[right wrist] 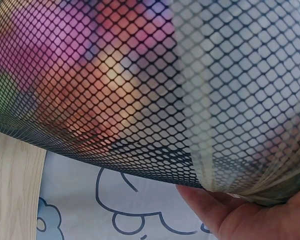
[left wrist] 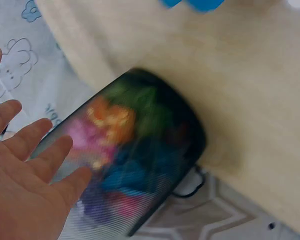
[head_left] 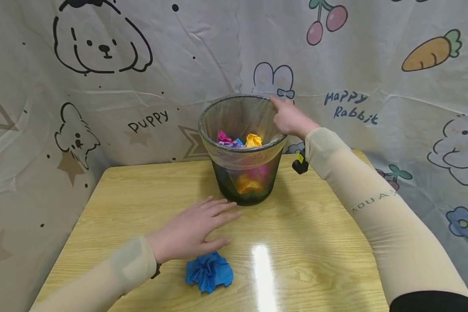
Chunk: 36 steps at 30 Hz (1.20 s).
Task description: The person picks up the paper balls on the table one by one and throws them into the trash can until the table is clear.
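A black mesh wastebasket (head_left: 220,167) with a clear liner folded over its rim stands at the back of the wooden table. Crumpled paper in yellow (head_left: 253,140), pink (head_left: 224,137) and other colours lies inside it. My right hand (head_left: 292,118) grips the rim on the right side; in the right wrist view part of that hand (right wrist: 240,217) shows against the outer mesh and liner. Over the table in front of the basket, my left hand (head_left: 195,227) has its fingers spread and holds nothing. A blue crumpled paper (head_left: 209,272) lies just below its thumb.
The wooden table (head_left: 148,186) reaches back to a light curtain (head_left: 218,52) printed with cartoon animals. Light glares off the tabletop in front of the basket. A small black item with a yellow mark (head_left: 300,162) shows under the right wrist.
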{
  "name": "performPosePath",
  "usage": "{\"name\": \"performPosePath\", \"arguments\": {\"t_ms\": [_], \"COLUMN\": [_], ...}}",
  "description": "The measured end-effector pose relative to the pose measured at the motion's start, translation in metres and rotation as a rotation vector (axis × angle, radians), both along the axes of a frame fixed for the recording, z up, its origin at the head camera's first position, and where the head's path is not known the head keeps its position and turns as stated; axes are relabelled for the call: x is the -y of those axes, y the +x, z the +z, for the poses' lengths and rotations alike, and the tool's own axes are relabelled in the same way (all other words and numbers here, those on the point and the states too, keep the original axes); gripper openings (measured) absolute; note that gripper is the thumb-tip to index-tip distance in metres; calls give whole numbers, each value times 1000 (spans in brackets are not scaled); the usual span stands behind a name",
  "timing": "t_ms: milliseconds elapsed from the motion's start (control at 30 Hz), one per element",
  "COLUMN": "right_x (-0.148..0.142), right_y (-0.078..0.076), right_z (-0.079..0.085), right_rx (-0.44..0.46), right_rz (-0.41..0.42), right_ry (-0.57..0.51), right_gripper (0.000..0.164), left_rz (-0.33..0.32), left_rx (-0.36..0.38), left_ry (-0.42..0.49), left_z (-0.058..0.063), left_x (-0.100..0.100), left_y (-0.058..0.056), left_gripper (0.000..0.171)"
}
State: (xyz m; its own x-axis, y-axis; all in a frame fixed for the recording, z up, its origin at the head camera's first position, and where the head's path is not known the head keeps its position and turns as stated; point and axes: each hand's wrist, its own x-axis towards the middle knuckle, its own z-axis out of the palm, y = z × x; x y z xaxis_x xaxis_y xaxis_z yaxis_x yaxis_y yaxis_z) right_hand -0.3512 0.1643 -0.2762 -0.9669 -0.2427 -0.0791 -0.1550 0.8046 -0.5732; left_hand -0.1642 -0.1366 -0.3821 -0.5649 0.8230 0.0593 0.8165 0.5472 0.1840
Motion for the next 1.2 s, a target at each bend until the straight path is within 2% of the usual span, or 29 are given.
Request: {"name": "performPosePath", "arguments": {"t_ms": [200,367,500,767,967,1200], "right_x": [1,0,0,0,0,1], "right_y": [0,1,2,1,0,1], "right_z": [1,2,2,1,0,1], "right_rx": [-9,-1,1,-1,-7,-9], "right_rz": [0,-1,2,2,2,7], "right_ry": [6,-4,-4,-12,-14,-13], "right_gripper": [75,75,75,76,75,74], "left_rz": [13,46,54,51,31,-12], "left_rx": [104,250,305,338,373,282], "left_ry": [-43,-98,-126,-218,-206,-208], "left_z": [-27,-41,-50,-61,-65,-69], "left_x": [12,20,25,28,28,30], "left_y": [10,19,25,39,45,45], "left_gripper": [66,73,80,86,83,77]}}
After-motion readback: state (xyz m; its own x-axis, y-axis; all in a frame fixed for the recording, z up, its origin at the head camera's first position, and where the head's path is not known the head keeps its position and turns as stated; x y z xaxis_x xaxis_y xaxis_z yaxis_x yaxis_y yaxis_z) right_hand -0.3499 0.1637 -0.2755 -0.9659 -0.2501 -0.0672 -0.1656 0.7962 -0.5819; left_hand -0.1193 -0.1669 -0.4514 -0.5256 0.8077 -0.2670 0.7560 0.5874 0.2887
